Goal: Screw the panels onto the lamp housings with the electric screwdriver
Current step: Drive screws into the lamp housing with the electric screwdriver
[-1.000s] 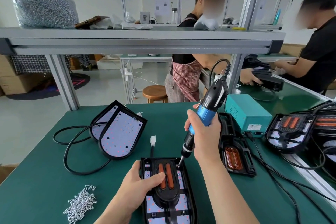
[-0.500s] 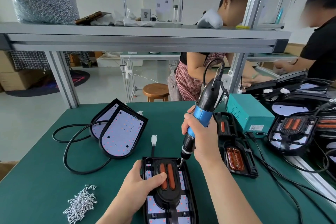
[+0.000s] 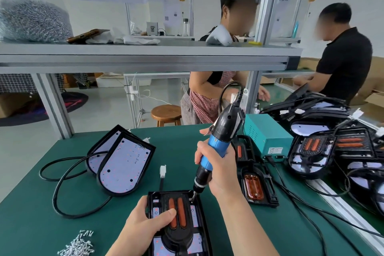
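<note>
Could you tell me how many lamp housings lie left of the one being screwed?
2: the front housing overlaps the rear housing, partly hiding it. A third could be hidden beneath them.

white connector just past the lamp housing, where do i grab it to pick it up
Probably best pinched across its two long side faces, hand coming straight down from above. The white connector lies flat on the table, apart from the lamp housing, with bare table on both sides; its black cable leaves the near end, so avoid that end.
</note>
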